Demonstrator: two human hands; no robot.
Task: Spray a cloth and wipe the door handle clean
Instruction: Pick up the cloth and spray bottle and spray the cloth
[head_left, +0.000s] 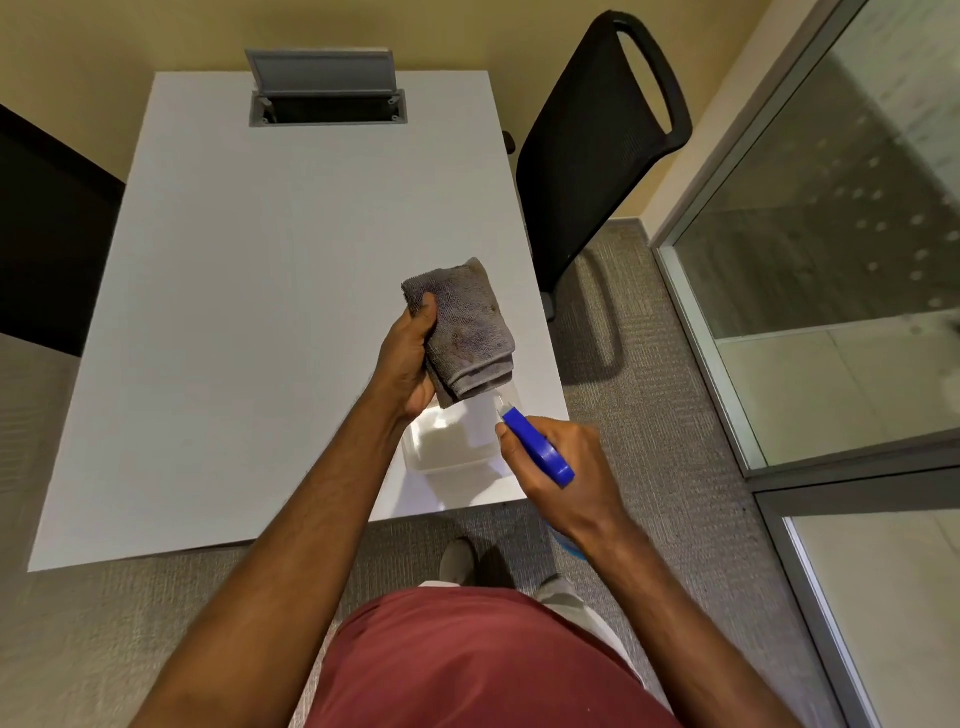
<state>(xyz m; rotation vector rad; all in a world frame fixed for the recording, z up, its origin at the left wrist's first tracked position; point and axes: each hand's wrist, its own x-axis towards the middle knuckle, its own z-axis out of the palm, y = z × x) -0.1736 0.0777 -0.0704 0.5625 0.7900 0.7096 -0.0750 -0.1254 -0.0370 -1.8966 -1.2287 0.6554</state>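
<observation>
The right hand (563, 467), nearest the camera, grips the sprayer (537, 447), its nozzle aimed up-left at the folded cloth (465, 332) just beyond. The left hand (410, 358) pinches that cloth above the table (260, 312), long axis running away from the person.

The cloth (462, 332) is gray with some brown spots, and the spray bottle (537, 447) has a bright blue top. The table (270, 270) is white, the tub (452, 447) on it is white too, and the chair (587, 156) is black. The shirt (467, 665) is dark red, the wall (156, 31) is yellow, and the carpet (649, 395) is gray with little lines.
</observation>
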